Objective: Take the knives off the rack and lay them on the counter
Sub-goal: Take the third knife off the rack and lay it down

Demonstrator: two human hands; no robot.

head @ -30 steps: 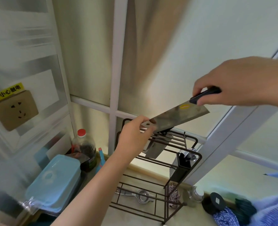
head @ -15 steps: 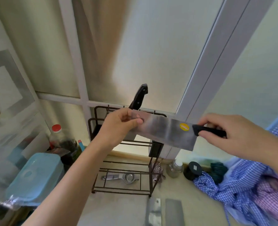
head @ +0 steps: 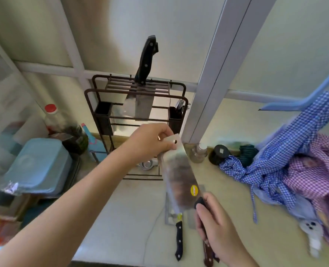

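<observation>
1. the cleaver [head: 181, 178], level in front of the rack [head: 136, 105] half a second ago, now points handle-down over the worktop [head: 121, 218], above two knives [head: 179, 239] already lying there; judged close to being set down.
2. right hand [head: 215, 228]: grip closed round the black handle.
3. left hand [head: 150, 145]: fingertips pinch the blade's far corner.
4. two knives [head: 140, 97] remain in the rack, so the task is unfinished.

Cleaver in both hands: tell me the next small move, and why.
Probably lower the cleaver flat onto the bare counter beside the two knives already lying there. The right hand grips its handle, the left hand pinches the blade tip, and it hangs above them.
</observation>
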